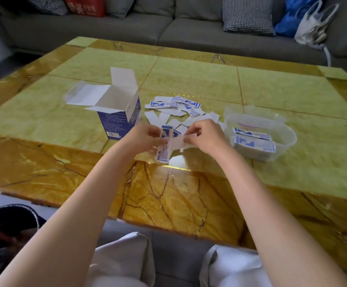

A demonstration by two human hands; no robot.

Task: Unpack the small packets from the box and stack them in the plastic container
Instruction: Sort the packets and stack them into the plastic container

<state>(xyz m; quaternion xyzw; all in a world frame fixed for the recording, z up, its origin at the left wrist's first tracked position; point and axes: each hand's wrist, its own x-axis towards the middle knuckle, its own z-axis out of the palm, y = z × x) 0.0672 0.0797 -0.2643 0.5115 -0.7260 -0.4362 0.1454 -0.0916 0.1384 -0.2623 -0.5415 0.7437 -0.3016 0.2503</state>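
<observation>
An open blue and white box [116, 112] stands upright on the table, its flaps spread. Loose small white and blue packets [176, 107] lie scattered to its right. A clear plastic container [284, 135] at the right holds a flat stack of packets [253, 141]. My left hand [145, 136] and my right hand [207, 135] meet in front of the pile. Both grip a small bunch of packets [166, 148] just above the table; one packet hangs down on end.
The table top [189, 193] is glossy yellow-green and amber stone, its near edge by my knees. A grey sofa [168, 32] with patterned cushions runs behind it. Blue and white plastic bags [309, 21] sit at the sofa's right end. A dark bag [7, 235] lies at lower left.
</observation>
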